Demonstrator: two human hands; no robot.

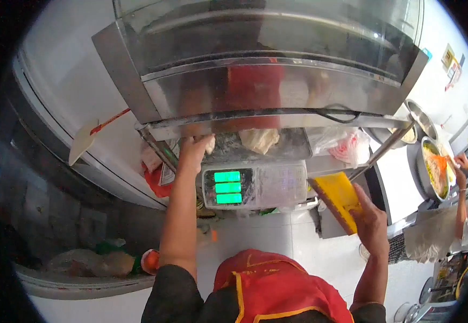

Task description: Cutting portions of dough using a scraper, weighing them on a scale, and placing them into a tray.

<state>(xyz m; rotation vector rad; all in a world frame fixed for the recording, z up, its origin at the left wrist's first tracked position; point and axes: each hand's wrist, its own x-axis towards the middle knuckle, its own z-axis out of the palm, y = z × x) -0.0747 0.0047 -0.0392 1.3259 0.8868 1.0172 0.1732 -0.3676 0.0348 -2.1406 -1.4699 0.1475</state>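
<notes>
My left hand point(193, 151) reaches over the metal pan of a digital scale, its fingers closed around a pale lump, probably dough point(209, 144). Another pale, floury piece of dough point(260, 140) lies further right on the pan point(294, 145). Below the pan is the scale's body point(280, 183), dusted with white, with a lit green display. At the right, my right hand point(365, 214) grips a yellow brush or scraper-like tool point(341, 194) with a dark long edge, held in the air beside the scale.
A stainless steel cabinet point(274, 89) with a glass front stands over the scale. Plastic bags point(349, 147) lie right of the pan. Further right, a co-worker's hands point(462, 163) are over a metal bowl of food point(435, 169). A black cable point(339, 117) hangs from the cabinet.
</notes>
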